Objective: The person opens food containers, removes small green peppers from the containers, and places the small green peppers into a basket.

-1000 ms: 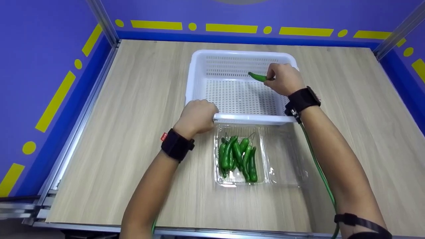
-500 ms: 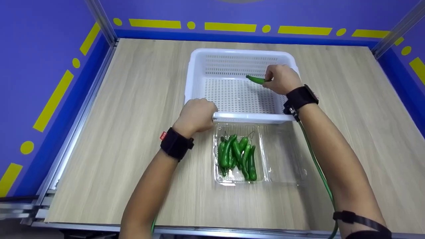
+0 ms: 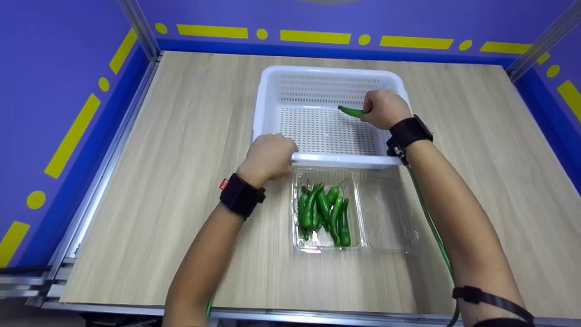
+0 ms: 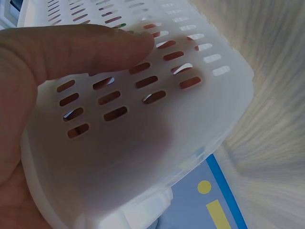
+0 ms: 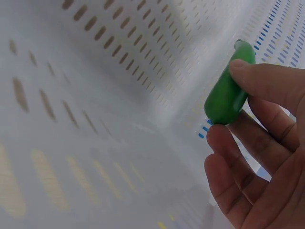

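Note:
A white perforated basket (image 3: pixel 340 160) stands in the middle of the table. My left hand (image 3: pixel 271 156) grips its near left corner; in the left wrist view the thumb (image 4: pixel 95 52) lies along the slotted wall, with the other fingers behind it. Over the right part of the basket, my right hand (image 3: pixel 387 110) pinches one green chili pepper (image 3: pixel 350 111) between thumb and fingers. The right wrist view shows that pepper (image 5: pixel 229 90) apart from the basket walls. Several more green chili peppers (image 3: pixel 323 211) lie in a clear plastic clamshell box (image 3: pixel 305 249) in front of the basket.
The clamshell's clear lid (image 3: pixel 388 218) lies folded out to the right on the wooden table (image 3: pixel 190 113). Blue walls (image 3: pixel 317 18) with yellow marks close in the back and sides. A green cable (image 3: pixel 426 209) runs along the right forearm.
My right hand has lowered slightly into the basket, and the pepper it holds has come down with it. The left hand keeps its grip on the corner.

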`<state>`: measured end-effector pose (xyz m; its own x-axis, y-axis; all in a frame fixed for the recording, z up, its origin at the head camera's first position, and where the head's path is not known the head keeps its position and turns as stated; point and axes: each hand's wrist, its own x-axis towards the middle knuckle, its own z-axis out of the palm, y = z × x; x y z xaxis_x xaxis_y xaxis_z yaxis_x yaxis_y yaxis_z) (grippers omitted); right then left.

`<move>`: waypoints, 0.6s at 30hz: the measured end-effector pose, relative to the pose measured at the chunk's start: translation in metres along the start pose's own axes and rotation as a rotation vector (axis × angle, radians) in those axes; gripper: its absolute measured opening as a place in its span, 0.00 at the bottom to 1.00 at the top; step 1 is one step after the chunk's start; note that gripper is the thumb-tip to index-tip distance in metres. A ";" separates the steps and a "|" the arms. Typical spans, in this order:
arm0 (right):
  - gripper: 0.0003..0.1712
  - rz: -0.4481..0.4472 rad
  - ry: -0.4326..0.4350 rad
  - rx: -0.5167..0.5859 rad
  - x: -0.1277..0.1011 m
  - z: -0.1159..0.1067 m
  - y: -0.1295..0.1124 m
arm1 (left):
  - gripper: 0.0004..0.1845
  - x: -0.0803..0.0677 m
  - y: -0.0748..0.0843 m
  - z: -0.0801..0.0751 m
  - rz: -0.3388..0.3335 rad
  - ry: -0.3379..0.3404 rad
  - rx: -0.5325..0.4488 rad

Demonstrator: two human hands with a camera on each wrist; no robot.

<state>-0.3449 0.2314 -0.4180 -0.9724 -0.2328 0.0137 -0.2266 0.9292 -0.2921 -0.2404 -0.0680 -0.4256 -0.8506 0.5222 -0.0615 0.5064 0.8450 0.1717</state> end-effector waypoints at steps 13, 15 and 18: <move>0.06 -0.044 0.008 -0.016 0.004 0.002 0.002 | 0.17 0.000 0.000 -0.003 -0.001 0.013 0.008; 0.05 -0.055 -0.004 -0.023 0.003 0.002 0.001 | 0.17 -0.001 0.001 -0.003 -0.004 0.009 0.006; 0.05 -0.064 -0.036 -0.044 0.002 0.003 0.001 | 0.17 -0.001 0.001 -0.002 -0.005 -0.001 -0.001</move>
<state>-0.3469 0.2312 -0.4216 -0.9533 -0.3019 -0.0034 -0.2915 0.9234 -0.2495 -0.2390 -0.0679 -0.4232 -0.8531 0.5178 -0.0639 0.5016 0.8477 0.1724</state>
